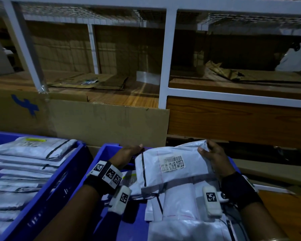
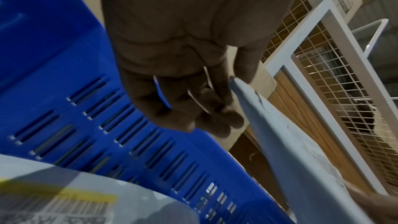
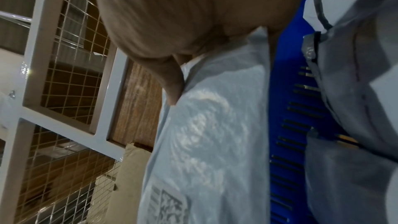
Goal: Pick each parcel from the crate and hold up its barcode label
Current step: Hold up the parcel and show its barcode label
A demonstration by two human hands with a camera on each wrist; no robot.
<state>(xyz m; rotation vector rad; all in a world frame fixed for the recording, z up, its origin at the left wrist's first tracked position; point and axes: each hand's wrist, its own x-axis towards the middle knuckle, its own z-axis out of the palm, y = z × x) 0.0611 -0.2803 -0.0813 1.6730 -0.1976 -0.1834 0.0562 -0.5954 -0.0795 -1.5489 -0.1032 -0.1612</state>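
Above the blue crate (image 1: pixel 102 153), both hands' (image 1: pixel 129 156) (image 1: pixel 214 158) grip on one white parcel (image 1: pixel 172 171).

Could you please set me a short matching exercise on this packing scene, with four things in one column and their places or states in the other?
Things:
1. raised parcel
2. barcode label
3. left crate
4. cardboard sheet

Places or states:
A. stands behind the crates, against the shelving
B. holds a flat stack of parcels
C. gripped at its top edge by the left hand and the right hand
D. stuck on the parcel's face, turned to the head camera

Pairs: 1-C, 2-D, 3-B, 4-A
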